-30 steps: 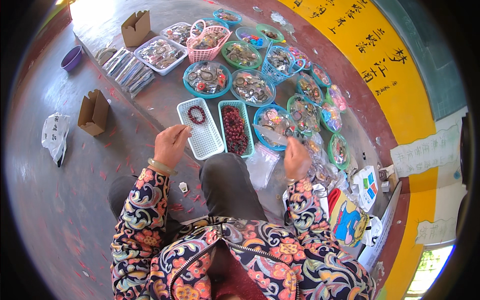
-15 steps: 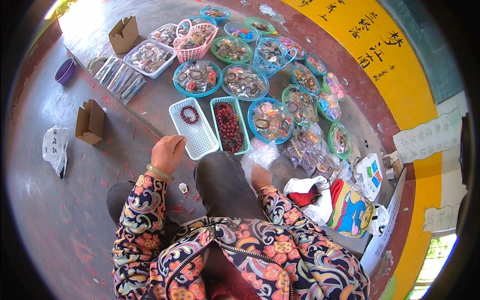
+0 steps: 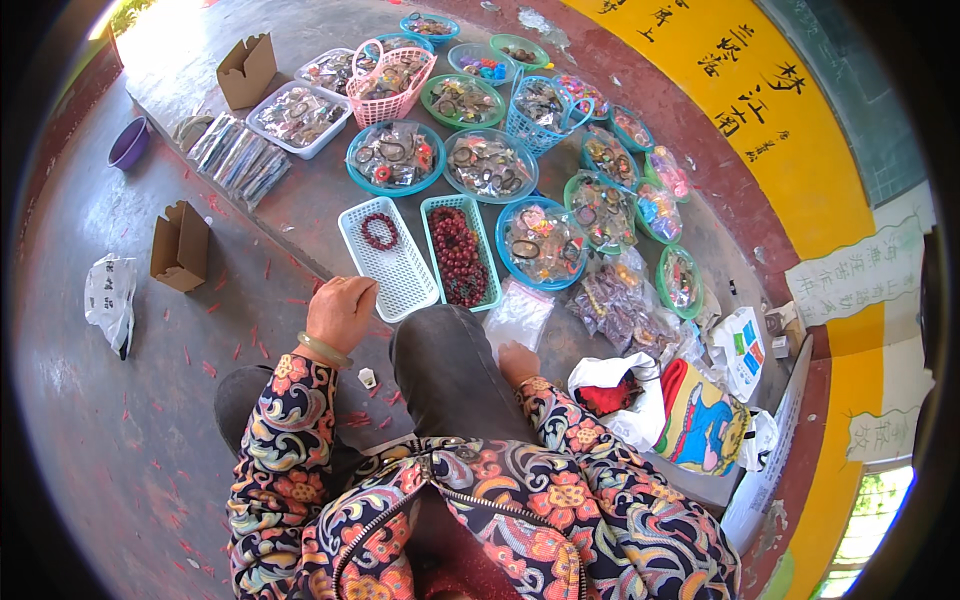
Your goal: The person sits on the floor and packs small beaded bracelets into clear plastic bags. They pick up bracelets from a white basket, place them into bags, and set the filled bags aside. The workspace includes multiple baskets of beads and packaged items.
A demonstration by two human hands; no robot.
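Right hand (image 3: 518,362) has dropped near clear bags (image 3: 520,315); white basket (image 3: 408,278) holds red bracelet (image 3: 380,246).

Left grip (image 3: 340,310) curled, right grip (image 3: 517,364) closer in

In front of you, the white rectangular lattice basket (image 3: 405,277) lies flat, its far end angled to your left. One dark red beaded bracelet (image 3: 381,246) rests inside, forming a closed ring near the far end. Just to its right, the pale green rectangular basket (image 3: 433,255) holds heaped dark red beads (image 3: 460,258). Clear plastic bags (image 3: 522,313) lie flat, right of its near end.
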